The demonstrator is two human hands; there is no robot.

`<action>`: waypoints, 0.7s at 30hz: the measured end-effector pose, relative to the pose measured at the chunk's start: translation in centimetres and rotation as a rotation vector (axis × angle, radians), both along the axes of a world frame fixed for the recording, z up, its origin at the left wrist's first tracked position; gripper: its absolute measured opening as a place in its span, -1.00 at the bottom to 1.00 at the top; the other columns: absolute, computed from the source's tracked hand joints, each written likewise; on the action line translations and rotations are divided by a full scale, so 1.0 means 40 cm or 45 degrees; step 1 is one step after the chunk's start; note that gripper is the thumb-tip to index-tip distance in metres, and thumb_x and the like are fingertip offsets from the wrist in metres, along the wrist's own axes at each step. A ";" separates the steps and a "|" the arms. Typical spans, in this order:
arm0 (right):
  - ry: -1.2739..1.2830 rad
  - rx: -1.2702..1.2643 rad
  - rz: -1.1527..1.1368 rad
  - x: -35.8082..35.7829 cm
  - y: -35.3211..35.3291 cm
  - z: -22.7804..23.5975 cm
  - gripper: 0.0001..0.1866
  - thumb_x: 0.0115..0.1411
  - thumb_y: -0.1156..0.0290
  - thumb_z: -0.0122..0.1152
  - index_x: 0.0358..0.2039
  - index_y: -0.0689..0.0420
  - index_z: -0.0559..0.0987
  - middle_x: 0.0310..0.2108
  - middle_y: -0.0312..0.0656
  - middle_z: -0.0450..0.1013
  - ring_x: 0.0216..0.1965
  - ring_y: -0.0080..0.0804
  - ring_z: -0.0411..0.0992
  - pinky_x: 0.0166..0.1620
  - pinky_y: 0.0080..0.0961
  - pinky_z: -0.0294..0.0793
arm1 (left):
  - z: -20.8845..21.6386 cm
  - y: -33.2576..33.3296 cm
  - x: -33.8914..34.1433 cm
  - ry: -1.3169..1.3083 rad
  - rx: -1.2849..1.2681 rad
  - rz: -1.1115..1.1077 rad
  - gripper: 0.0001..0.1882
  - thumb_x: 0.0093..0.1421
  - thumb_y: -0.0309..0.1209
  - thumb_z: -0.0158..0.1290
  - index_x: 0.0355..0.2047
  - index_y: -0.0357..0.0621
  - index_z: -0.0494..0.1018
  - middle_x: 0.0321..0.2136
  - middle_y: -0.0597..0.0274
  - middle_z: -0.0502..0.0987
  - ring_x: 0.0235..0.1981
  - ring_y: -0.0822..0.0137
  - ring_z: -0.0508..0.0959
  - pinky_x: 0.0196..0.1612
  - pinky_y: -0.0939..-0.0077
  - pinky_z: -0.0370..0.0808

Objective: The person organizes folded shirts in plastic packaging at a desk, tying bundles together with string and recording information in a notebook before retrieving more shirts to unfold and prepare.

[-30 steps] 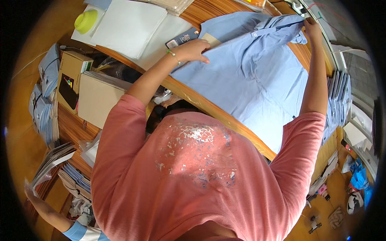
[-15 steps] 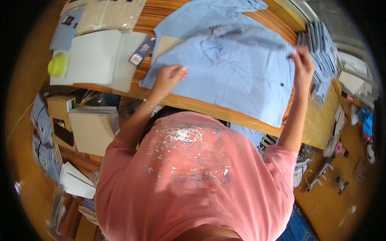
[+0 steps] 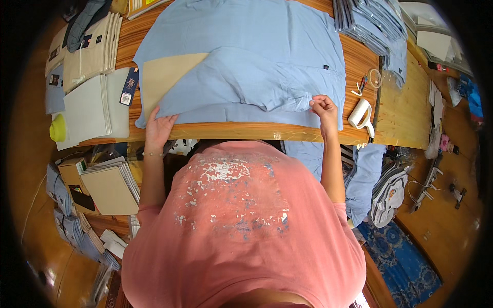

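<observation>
A light blue shirt (image 3: pixel 246 31) lies spread across the wooden table, one layer folded over toward me. Part of a flat beige board (image 3: pixel 169 72) shows on the shirt's left side, partly covered by that folded layer. At the shirt's near left corner, my left hand (image 3: pixel 160 129) rests against the cloth with its fingers spread. Farther right, my right hand (image 3: pixel 325 110) pinches a gathered bit of the folded layer between thumb and fingers. A dark blue hang tag (image 3: pixel 129 87) sits just left of the shirt.
White sheets (image 3: pixel 87 108), a yellow-green round object (image 3: pixel 58 128) and packed beige garments (image 3: pixel 95 51) occupy the left. On the right are a white-handled lint roller (image 3: pixel 360 114), a tape ring (image 3: pixel 375 78) and stacked blue garments (image 3: pixel 372 25). Beige boards (image 3: pixel 110 187) stand below the tabletop.
My right hand has come down and left toward the table's near edge, bringing the cloth layer along. My left hand has moved down to the shirt's near left corner. The view has shifted.
</observation>
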State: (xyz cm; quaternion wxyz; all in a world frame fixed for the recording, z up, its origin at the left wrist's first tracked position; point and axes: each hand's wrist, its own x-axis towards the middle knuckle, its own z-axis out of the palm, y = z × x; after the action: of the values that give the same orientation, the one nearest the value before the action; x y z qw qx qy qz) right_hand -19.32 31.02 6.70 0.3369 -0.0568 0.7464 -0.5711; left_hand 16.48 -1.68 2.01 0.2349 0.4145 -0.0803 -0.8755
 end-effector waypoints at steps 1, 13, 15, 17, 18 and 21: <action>-0.018 0.016 0.020 -0.002 0.015 -0.012 -0.89 0.04 0.63 0.15 -0.38 0.18 0.51 -0.46 -0.35 0.46 -0.48 -0.69 0.36 -0.41 -0.71 0.37 | 0.000 0.002 0.017 -0.039 0.033 0.074 -0.59 0.21 -0.31 -0.11 0.00 -0.30 0.19 0.07 0.01 0.25 0.11 0.11 0.24 0.17 0.13 0.17; 1.392 0.424 0.617 -0.430 -0.199 -0.028 -0.81 0.07 0.47 0.03 -0.31 0.19 0.54 -0.41 -0.11 0.48 -0.39 -0.20 0.44 -0.29 -0.38 0.40 | 0.251 -0.078 -0.336 -0.863 -1.860 0.129 -0.41 0.19 -0.44 -0.07 0.20 -0.24 0.01 0.22 0.10 0.05 0.23 0.26 0.06 0.24 0.36 -0.02; 1.895 0.437 0.605 -0.568 -0.313 -0.076 -0.72 0.10 0.50 -0.04 -0.16 0.16 0.49 -0.37 -0.14 0.49 -0.28 -0.20 0.43 -0.19 -0.26 0.37 | 0.157 -0.262 -0.494 -0.958 -2.370 -0.039 -0.49 0.13 -0.48 -0.01 0.11 -0.24 0.20 0.09 0.06 0.27 0.18 0.18 0.15 0.21 0.39 0.05; 2.409 0.639 0.565 -0.655 -0.407 -0.106 -0.63 0.10 0.50 -0.06 -0.03 0.12 0.42 -0.33 -0.17 0.50 -0.19 -0.23 0.42 -0.10 -0.14 0.33 | 0.031 -0.392 -0.641 -1.259 -2.548 0.038 -0.51 0.10 -0.28 0.05 0.03 -0.20 0.30 0.06 0.02 0.30 0.13 0.09 0.22 0.19 0.23 0.06; 2.287 0.856 0.661 -0.654 -0.456 -0.102 -0.59 0.10 0.49 -0.06 0.01 0.10 0.38 -0.30 -0.18 0.50 -0.14 -0.24 0.40 -0.06 -0.09 0.29 | -0.021 -0.445 -0.666 -1.504 -2.573 0.002 -0.49 0.09 -0.20 0.07 0.01 -0.17 0.33 0.07 0.03 0.29 0.10 0.08 0.26 0.16 0.15 0.08; 1.938 1.418 0.873 -0.624 -0.458 -0.072 -0.63 0.07 0.45 0.00 -0.05 0.11 0.44 -0.25 -0.17 0.52 -0.07 -0.22 0.41 -0.01 -0.04 0.31 | -0.022 -0.395 -0.732 -1.971 -2.396 -0.448 -0.52 0.05 -0.10 0.08 -0.08 -0.12 0.43 -0.03 0.07 0.40 -0.01 0.11 0.35 0.08 0.04 0.10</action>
State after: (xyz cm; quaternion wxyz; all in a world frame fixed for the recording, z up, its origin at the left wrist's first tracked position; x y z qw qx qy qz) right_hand -44.27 12.71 3.82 -0.1054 -0.4532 0.8675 0.1757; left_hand -12.78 -17.48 1.15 0.2113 0.4772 -0.8528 -0.0198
